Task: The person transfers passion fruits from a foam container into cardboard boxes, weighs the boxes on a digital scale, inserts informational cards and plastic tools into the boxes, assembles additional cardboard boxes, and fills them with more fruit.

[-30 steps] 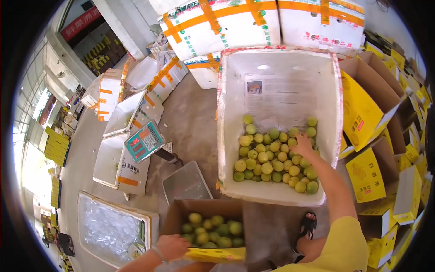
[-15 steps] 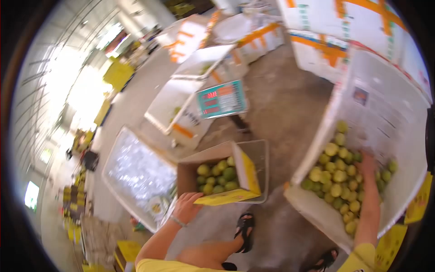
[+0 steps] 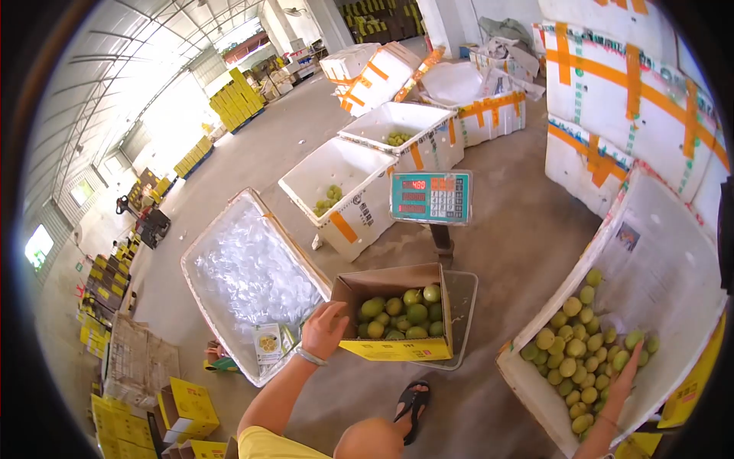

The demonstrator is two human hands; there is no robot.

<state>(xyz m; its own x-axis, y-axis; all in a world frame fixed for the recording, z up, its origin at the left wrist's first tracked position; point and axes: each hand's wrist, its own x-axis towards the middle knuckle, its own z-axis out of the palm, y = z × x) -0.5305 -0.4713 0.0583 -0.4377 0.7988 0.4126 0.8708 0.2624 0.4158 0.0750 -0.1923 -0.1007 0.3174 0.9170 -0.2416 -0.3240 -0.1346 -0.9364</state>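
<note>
My left hand (image 3: 324,330), with a band at the wrist, lies at the left rim of an open yellow cardboard box (image 3: 397,349), its fingers bent over the edge. Green and yellowish round fruits that look like passion fruit (image 3: 417,314) fill the lower part of that box, which stands on a scale platform (image 3: 464,306). To the right, my right hand (image 3: 625,369) reaches into a large tilted white foam box (image 3: 673,252). Its fingers close around a green passion fruit (image 3: 634,339); part of the grip is hidden. A heap of passion fruit (image 3: 579,352) lies beside that hand.
A scale display (image 3: 431,196) rises behind the cardboard box. Left of it sits a foam box (image 3: 222,329) of clear plastic packets (image 3: 248,268). Two more foam boxes with some fruit (image 3: 327,200) stand ahead. Stacked foam boxes (image 3: 612,107) border the right side.
My view has swung, and the scene sharpens. My right hand has moved down and nearer within the foam box, onto fruit at its right side. My left hand stays at the cardboard box's rim.
</note>
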